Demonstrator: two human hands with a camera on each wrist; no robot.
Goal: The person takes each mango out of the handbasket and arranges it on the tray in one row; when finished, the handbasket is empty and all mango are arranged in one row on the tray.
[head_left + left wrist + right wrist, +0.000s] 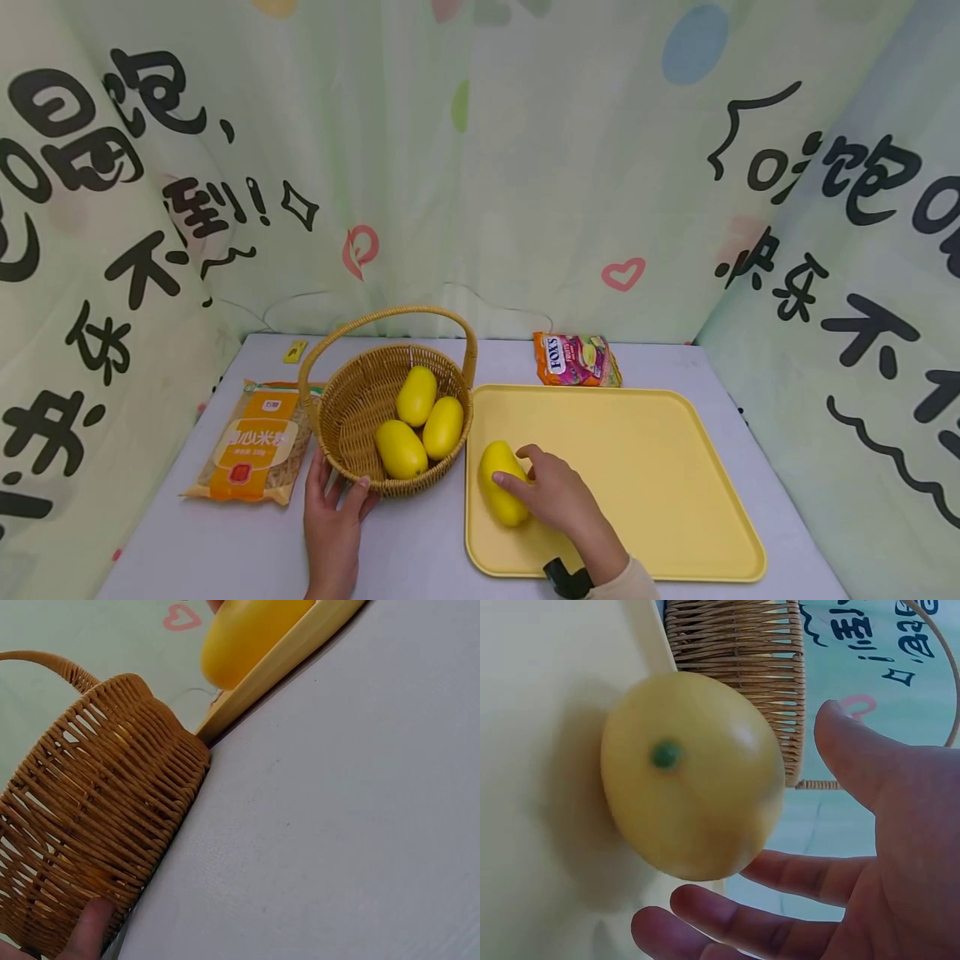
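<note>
A yellow oval fruit (pixel 501 483) with a green stem spot lies on the left part of the yellow tray (pixel 622 500). Over it reaches my right hand (pixel 558 492), thumb and fingers spread around its right side. In the right wrist view the thumb is apart from the fruit (pixel 690 780), and one fingertip is partly hidden behind it. To the left stands a wicker basket (pixel 352 417) with three similar yellow fruits (pixel 417 396) inside. My left hand (pixel 333 525) touches the basket's near lower side with fairly straight fingers; in the left wrist view a fingertip (pixel 94 919) rests against the weave.
An orange-labelled food bag (pixel 255 442) lies left of the basket. Behind the tray is a Fox's candy packet (pixel 577 360). A small yellow item (pixel 295 351) sits near the table's back left edge. Printed curtains (pixel 525 208) enclose the back and sides.
</note>
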